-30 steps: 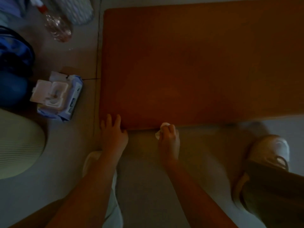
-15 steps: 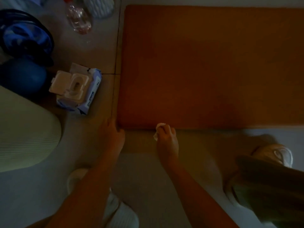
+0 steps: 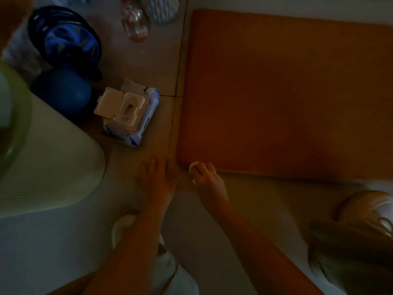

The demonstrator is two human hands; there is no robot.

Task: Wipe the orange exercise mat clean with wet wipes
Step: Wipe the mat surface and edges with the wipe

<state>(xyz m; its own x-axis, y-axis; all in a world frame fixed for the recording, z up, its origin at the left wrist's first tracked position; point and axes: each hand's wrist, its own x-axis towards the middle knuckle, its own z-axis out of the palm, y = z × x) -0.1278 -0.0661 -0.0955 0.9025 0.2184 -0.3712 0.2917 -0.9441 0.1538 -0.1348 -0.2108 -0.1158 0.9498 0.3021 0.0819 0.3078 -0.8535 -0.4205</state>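
Right hand (image 3: 209, 181) pinches a balled wet wipe (image 3: 193, 167), the orange mat (image 3: 287, 92) edge at its fingertips; left hand (image 3: 157, 180), fingers spread, rests on the floor (image 3: 163, 67) beside.

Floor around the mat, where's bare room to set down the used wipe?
Bare floor lies along the near edge of the mat, between the right hand, holding the wipe, and the shoe. A narrow strip runs between the wipes pack and the mat's left edge. Crowded: far left, with bottle, ball and pack.
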